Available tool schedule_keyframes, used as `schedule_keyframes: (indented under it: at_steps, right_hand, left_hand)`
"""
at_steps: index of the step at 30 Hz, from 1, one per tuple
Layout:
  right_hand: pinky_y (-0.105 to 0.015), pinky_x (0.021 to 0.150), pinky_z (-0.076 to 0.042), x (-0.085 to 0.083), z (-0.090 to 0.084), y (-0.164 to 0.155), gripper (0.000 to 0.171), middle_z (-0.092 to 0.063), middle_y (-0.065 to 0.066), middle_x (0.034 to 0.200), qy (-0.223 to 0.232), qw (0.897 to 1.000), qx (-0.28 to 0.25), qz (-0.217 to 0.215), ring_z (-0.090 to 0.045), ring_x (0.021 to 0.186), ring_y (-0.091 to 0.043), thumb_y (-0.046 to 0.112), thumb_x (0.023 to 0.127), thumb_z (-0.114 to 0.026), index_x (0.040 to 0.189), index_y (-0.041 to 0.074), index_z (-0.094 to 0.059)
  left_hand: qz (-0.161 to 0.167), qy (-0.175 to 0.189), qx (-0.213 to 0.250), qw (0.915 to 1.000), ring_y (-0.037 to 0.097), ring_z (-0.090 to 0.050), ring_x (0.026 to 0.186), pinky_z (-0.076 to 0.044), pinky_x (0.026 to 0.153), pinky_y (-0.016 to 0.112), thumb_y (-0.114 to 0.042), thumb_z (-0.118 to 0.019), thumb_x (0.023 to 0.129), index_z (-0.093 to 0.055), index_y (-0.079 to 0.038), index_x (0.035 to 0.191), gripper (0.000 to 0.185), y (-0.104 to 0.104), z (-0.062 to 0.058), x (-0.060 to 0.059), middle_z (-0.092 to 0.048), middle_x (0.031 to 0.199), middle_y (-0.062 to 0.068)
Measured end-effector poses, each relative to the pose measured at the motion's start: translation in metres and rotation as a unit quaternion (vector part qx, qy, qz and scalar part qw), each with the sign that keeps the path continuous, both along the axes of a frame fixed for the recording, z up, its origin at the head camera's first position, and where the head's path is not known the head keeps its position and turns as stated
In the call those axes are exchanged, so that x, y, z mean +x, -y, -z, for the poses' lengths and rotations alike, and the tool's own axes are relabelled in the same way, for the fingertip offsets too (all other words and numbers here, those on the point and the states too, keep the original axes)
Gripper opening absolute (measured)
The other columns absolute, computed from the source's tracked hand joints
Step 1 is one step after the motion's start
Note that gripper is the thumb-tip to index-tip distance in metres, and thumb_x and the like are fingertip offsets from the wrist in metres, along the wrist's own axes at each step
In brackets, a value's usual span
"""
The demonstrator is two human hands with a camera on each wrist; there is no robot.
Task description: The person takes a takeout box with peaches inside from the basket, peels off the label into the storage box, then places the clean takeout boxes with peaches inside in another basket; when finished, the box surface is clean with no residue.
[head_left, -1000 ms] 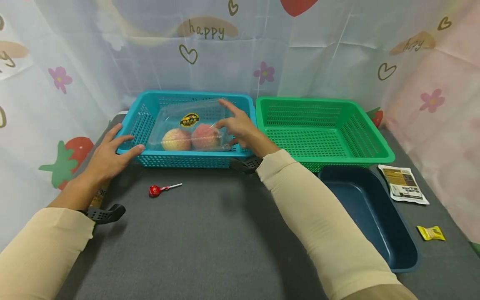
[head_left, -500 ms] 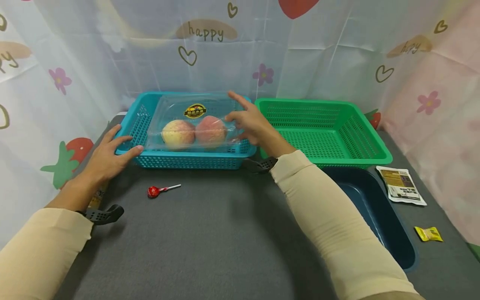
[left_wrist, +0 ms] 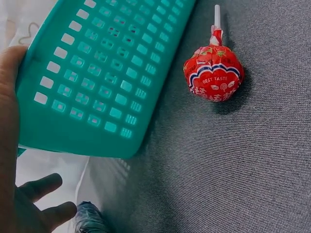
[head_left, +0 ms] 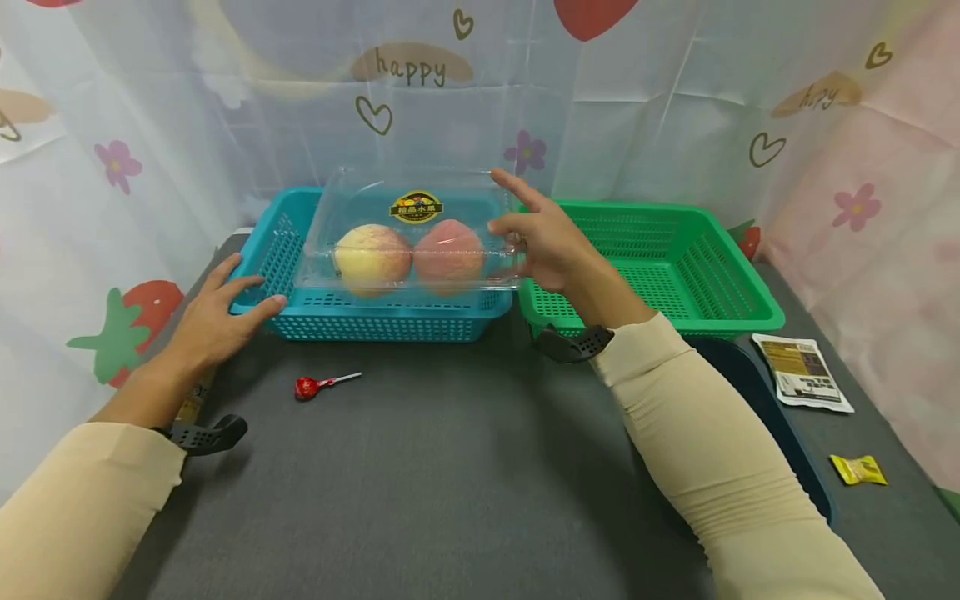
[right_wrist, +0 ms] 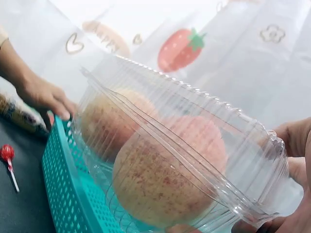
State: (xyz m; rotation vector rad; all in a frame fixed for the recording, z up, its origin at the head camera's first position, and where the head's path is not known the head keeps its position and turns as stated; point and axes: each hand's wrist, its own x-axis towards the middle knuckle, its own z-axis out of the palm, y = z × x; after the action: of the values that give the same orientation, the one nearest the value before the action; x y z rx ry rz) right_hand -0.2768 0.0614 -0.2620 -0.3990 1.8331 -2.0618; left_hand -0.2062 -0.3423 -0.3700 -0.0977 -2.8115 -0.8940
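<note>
My right hand (head_left: 551, 243) grips the clamshell (head_left: 408, 237) at its end, forefinger straight; my left hand (head_left: 213, 312) rests open-fingered on the basket (head_left: 281, 258).

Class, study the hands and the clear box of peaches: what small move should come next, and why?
Probably carry the clamshell box rightward over the green basket: the right hand grips it above the blue basket, which the left hand steadies.

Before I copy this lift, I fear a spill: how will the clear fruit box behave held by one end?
The clear fruit box looks thin, so it may flex under the right hand. The two peaches are round and loose, so they could roll and tip it. Its smooth plastic may slip.
</note>
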Motion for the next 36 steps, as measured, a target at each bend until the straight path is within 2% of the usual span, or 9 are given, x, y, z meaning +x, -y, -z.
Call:
schedule_keyframes:
  at_steps: [4,9,12,17,19,20,24,31,36]
  right_hand:
    - [-0.050,0.068,-0.047,0.014,-0.008,-0.015,0.067,-0.035,-0.009,0.091,0.000,1.000,-0.018,-0.007,-0.035,0.061,-0.018,0.002,0.093,-0.053,0.147,0.037,-0.038]
    - [-0.044,0.058,-0.054,0.031,-0.013,-0.032,0.068,-0.035,-0.006,0.108,-0.015,0.999,-0.041,-0.025,-0.037,0.058,-0.016,-0.002,0.093,-0.051,0.150,0.032,-0.035]
    - [-0.041,0.053,-0.054,0.043,-0.015,-0.041,0.069,-0.040,-0.006,0.096,-0.011,0.998,-0.056,-0.030,-0.041,0.057,-0.017,-0.004,0.093,-0.051,0.150,0.030,-0.035]
    - [-0.044,0.057,-0.055,0.066,-0.016,-0.058,0.070,-0.040,-0.006,0.106,-0.003,0.997,-0.068,-0.038,-0.044,0.058,-0.018,-0.005,0.093,-0.051,0.151,0.029,-0.032]
    - [-0.042,0.056,-0.054,0.074,-0.016,-0.064,0.071,-0.033,-0.004,0.120,-0.010,0.997,-0.063,-0.043,-0.044,0.060,-0.017,-0.005,0.093,-0.049,0.152,0.028,-0.029]
    - [-0.040,0.056,-0.054,0.078,-0.015,-0.067,0.071,-0.038,-0.006,0.112,-0.012,0.997,-0.060,-0.041,-0.044,0.060,-0.017,-0.005,0.093,-0.049,0.152,0.029,-0.029]
    - [-0.029,0.048,-0.041,0.093,-0.009,-0.076,0.072,-0.040,-0.001,0.113,-0.039,0.998,-0.042,-0.037,-0.044,0.063,-0.017,-0.005,0.093,-0.049,0.154,0.026,-0.026]
    - [-0.027,0.057,-0.041,0.117,0.009,-0.088,0.072,-0.045,-0.003,0.067,-0.039,0.998,-0.037,-0.022,-0.045,0.065,-0.016,-0.007,0.092,-0.049,0.153,0.024,-0.027]
    - [-0.032,0.062,-0.043,0.131,0.028,-0.095,0.073,-0.047,-0.004,0.076,-0.038,0.998,-0.033,-0.025,-0.048,0.070,-0.015,-0.006,0.092,-0.051,0.154,0.023,-0.025]
  left_hand:
    - [0.004,-0.008,-0.003,1.0000,0.052,-0.011,0.137,-0.019,0.096,0.075,-0.048,-0.051,0.096,-0.041,0.008,0.139,0.071,-0.001,0.001,0.000,-0.005,0.159,0.018]
    - [0.007,-0.012,-0.002,0.9999,0.053,-0.013,0.136,-0.019,0.096,0.075,-0.047,-0.052,0.096,-0.041,0.008,0.139,0.070,-0.001,0.004,0.001,-0.006,0.158,0.018]
    - [0.005,-0.010,-0.002,0.9999,0.054,-0.014,0.136,-0.020,0.095,0.075,-0.047,-0.052,0.096,-0.041,0.008,0.139,0.070,-0.001,0.005,0.002,-0.006,0.158,0.019]
    - [-0.002,-0.009,-0.005,0.9999,0.053,-0.013,0.136,-0.020,0.096,0.075,-0.048,-0.052,0.096,-0.041,0.008,0.139,0.071,-0.002,0.006,0.001,-0.005,0.158,0.018]
    - [-0.005,-0.012,-0.008,0.9999,0.053,-0.013,0.136,-0.020,0.096,0.075,-0.048,-0.051,0.096,-0.042,0.008,0.138,0.071,-0.002,0.007,0.000,-0.006,0.158,0.018]
    - [-0.007,-0.012,-0.009,0.9999,0.053,-0.013,0.136,-0.020,0.096,0.074,-0.048,-0.051,0.096,-0.042,0.008,0.138,0.071,-0.002,0.007,0.000,-0.006,0.158,0.019]
    - [-0.013,-0.013,-0.015,0.9997,0.053,-0.013,0.136,-0.020,0.096,0.075,-0.048,-0.050,0.097,-0.042,0.009,0.138,0.070,-0.001,0.007,0.001,-0.005,0.158,0.019]
    - [-0.012,-0.017,-0.017,0.9996,0.053,-0.012,0.136,-0.021,0.095,0.075,-0.047,-0.050,0.097,-0.042,0.009,0.138,0.070,-0.002,0.006,0.002,-0.005,0.158,0.019]
    - [-0.004,-0.021,-0.012,0.9997,0.052,-0.012,0.137,-0.019,0.096,0.075,-0.046,-0.051,0.097,-0.041,0.009,0.138,0.070,-0.005,0.004,0.001,-0.005,0.159,0.018]
